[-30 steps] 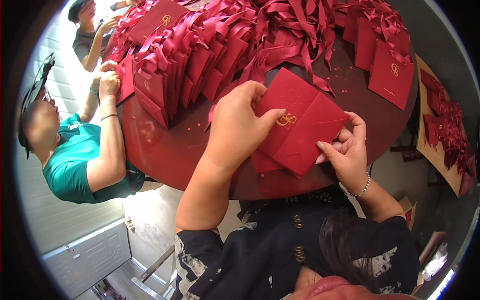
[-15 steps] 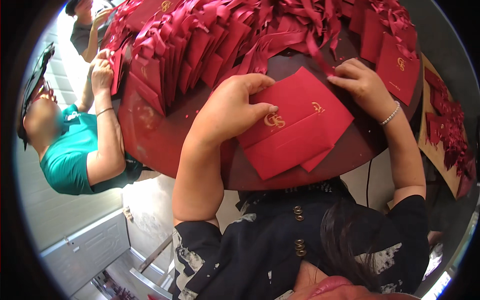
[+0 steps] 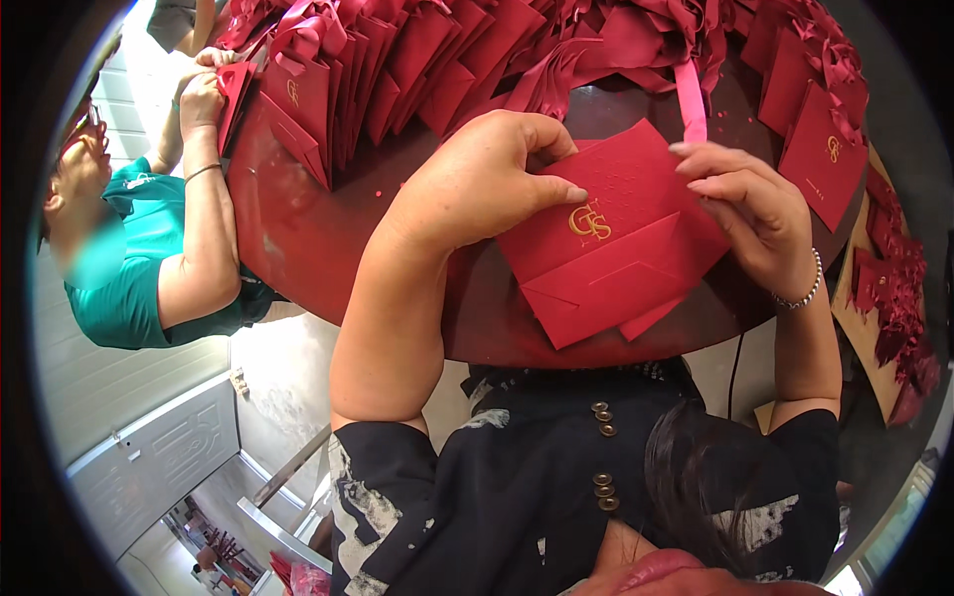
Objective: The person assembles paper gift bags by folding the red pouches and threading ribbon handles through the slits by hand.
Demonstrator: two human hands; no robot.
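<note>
A flat red paper gift bag (image 3: 596, 258) with a gold emblem and a folded base lies before me at the table's near edge. My left hand (image 3: 497, 174) pinches its upper left side, thumb on top and fingers behind. Under its right side shows the edge of another flat red bag (image 3: 658, 316). At the bag's upper right edge is my right hand (image 3: 757, 209), its fingers bent around the lower end of a pink-red ribbon (image 3: 690, 94). That ribbon runs straight from the heap of ribbons to my fingertips; the fingers hide its end.
Upright red bags (image 3: 397, 70) with ribbons stand packed along the far left of the round dark table (image 3: 298, 238). More bags (image 3: 820, 149) lie at the right. Another person in a green shirt (image 3: 129, 268) handles a red bag at the left. A side board (image 3: 870, 338) holds more red pieces.
The view has shifted a little. My right hand has moved lower, to the bag's right edge, and the ribbon now runs straighter to it. My left hand keeps its hold on the bag.
</note>
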